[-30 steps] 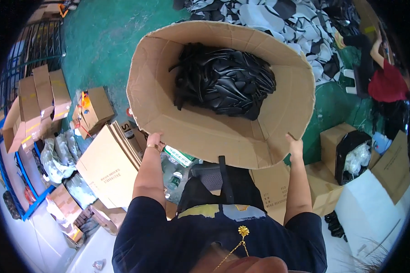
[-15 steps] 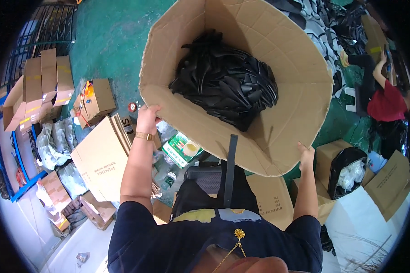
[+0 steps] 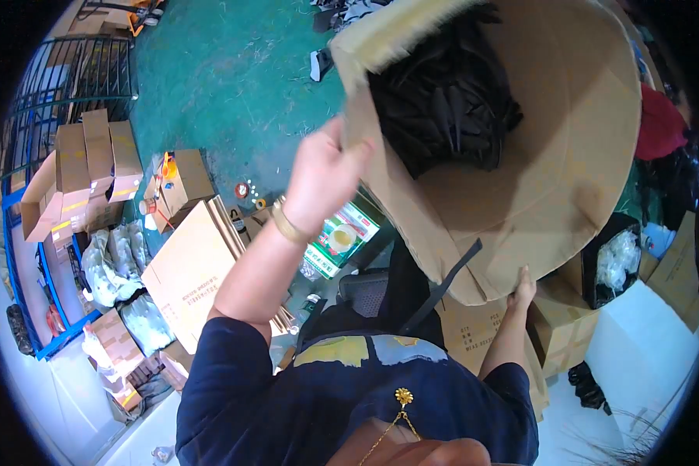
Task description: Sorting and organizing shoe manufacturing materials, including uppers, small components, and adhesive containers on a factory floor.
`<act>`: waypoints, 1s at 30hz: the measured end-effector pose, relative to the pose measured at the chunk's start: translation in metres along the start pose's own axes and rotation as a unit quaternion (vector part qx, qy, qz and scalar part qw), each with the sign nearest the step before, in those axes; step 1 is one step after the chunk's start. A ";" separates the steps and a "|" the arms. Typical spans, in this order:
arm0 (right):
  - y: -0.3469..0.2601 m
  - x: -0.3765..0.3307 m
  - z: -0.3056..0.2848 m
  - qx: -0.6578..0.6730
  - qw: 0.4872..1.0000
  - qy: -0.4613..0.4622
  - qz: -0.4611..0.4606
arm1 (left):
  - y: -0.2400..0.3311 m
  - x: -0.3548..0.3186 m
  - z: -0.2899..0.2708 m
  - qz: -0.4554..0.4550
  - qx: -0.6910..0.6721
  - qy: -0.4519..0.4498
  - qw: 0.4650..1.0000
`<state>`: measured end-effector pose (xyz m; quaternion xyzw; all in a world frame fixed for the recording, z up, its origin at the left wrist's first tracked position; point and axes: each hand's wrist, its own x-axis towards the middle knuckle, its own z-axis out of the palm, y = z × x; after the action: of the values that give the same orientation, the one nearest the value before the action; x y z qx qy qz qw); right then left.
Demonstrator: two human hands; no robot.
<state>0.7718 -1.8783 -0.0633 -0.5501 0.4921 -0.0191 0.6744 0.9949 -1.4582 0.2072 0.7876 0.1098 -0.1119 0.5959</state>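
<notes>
A big open cardboard box [image 3: 575, 147] is tilted in front of me, its mouth facing me. Inside it lies a heap of thin, shiny black pieces [image 3: 450, 101]; I cannot make out what they are. My left hand [image 3: 326, 171], slightly blurred, is closed on the box's left edge, thumb over the rim. At the lower edge my right hand [image 3: 523, 289] grips the cardboard, most of its fingers hidden underneath. A dark strap [image 3: 446, 286] dangles by the near edge of the box.
Flat cardboard sheets [image 3: 190, 272] lean at the left, near a green and white carton [image 3: 342, 239]. Open boxes [image 3: 81, 167] stand by a blue rack. A lined box with clear plastic [image 3: 618, 256] sits at the right. A person in red [image 3: 662, 124] is partly hidden behind the box.
The box has swung to the right and tilted, its left side rising. My left hand moved up and right with its edge; the black pieces moved along. The strap now slants.
</notes>
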 end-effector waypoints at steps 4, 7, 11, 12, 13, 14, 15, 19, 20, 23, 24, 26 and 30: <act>0.050 -0.019 -0.014 -0.224 0.947 0.062 0.223 | -0.043 -0.069 0.043 0.219 0.243 -0.023 0.945; 0.055 -0.032 -0.014 -0.133 0.972 0.028 0.192 | -0.129 -0.083 0.069 0.128 0.198 -0.073 0.969; -0.023 -0.093 0.051 0.097 0.975 -0.198 0.006 | -0.161 -0.084 0.093 0.139 0.269 -0.169 0.938; -0.048 -0.110 0.069 0.132 0.953 -0.267 -0.054 | -0.163 -0.086 0.105 0.158 0.299 -0.160 0.927; -0.076 -0.127 0.087 0.222 0.901 -0.362 -0.090 | -0.161 -0.085 0.112 0.158 0.294 -0.164 0.928; -0.101 -0.139 0.098 0.305 0.831 -0.449 -0.127 | -0.155 -0.083 0.120 0.157 0.294 -0.176 0.926; -0.117 -0.143 0.105 0.302 0.832 -0.447 -0.127 | -0.152 -0.082 0.122 0.153 0.298 -0.184 0.924; -0.155 -0.124 0.120 0.353 0.890 -0.275 -0.086 | -0.157 -0.081 0.130 0.159 0.308 -0.197 0.917; -0.167 -0.122 0.125 0.315 0.923 -0.207 -0.074 | -0.151 -0.080 0.130 0.164 0.306 -0.198 0.917; -0.171 -0.117 0.148 0.285 0.937 -0.164 -0.115 | -0.148 -0.069 0.118 0.113 0.306 -0.199 0.924; -0.171 -0.115 0.154 0.279 0.941 -0.154 -0.115 | -0.154 -0.063 0.114 0.109 0.306 -0.197 0.925; -0.168 -0.108 0.163 0.280 0.943 -0.152 -0.095 | -0.177 -0.057 0.097 0.025 0.253 -0.204 0.945; -0.174 -0.082 0.161 0.302 0.944 -0.102 -0.077 | -0.231 -0.078 0.055 0.031 0.286 -0.296 0.911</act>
<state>0.9293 -1.7843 0.1076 -0.3556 0.3472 -0.1628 0.8523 0.8473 -1.4528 0.0056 0.8581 -0.1329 -0.3477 0.3536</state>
